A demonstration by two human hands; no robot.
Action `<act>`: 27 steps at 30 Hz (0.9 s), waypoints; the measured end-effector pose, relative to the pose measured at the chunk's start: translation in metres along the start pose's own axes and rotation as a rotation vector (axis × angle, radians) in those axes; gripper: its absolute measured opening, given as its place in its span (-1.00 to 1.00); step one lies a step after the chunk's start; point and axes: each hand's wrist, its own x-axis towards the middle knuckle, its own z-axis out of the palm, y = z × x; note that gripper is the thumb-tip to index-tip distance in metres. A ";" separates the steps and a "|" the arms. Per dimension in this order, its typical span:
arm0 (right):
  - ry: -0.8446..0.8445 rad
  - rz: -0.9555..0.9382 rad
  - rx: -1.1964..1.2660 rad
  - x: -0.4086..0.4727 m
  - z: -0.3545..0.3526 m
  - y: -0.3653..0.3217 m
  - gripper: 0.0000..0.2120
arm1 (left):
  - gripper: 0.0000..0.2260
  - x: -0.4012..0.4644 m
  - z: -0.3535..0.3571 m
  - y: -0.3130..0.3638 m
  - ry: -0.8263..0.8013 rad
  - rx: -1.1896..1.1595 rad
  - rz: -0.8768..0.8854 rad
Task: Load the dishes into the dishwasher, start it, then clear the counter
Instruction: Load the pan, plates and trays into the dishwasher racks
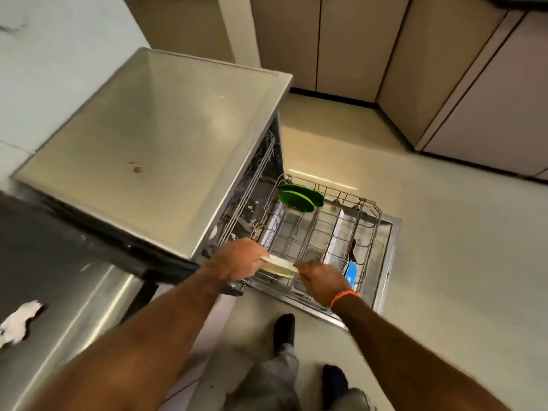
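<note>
Head view. Landmark: the lower rack (320,232), pulled out over the open dishwasher door (388,256). Left hand (237,259) and right hand (321,278) each grip one end of a pale plate (281,264), held on edge over the rack's near side. Two green plates (299,196) stand in the rack's far corner. Steel counter (154,143) lies left of the rack.

Even, soft indoor light, medium-bright, no hard shadows. Broad glare sheen on the steel dishwasher top (154,143); thin bright streak on the floor (444,247) just beyond the rack. Whole frame slightly soft, motion blur worst on near arms and far-left wall. Strong wide-angle bending at edges, cabinets (341,40) lean.
</note>
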 end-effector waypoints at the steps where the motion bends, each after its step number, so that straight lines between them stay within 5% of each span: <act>1: -0.016 0.036 0.022 0.011 0.019 0.005 -0.66 | -0.76 0.014 0.016 -0.015 -0.014 -0.030 -0.009; 10: -0.071 0.215 0.209 0.109 0.167 0.063 -0.67 | -0.77 0.104 0.179 -0.122 0.166 -0.141 -0.009; 22: -0.112 0.294 0.290 0.166 0.231 0.083 -0.66 | -0.70 0.149 0.231 -0.158 0.218 -0.181 -0.253; 27: -0.178 0.311 0.265 0.164 0.222 0.073 -0.48 | -0.60 0.143 0.223 -0.142 0.260 -0.236 -0.311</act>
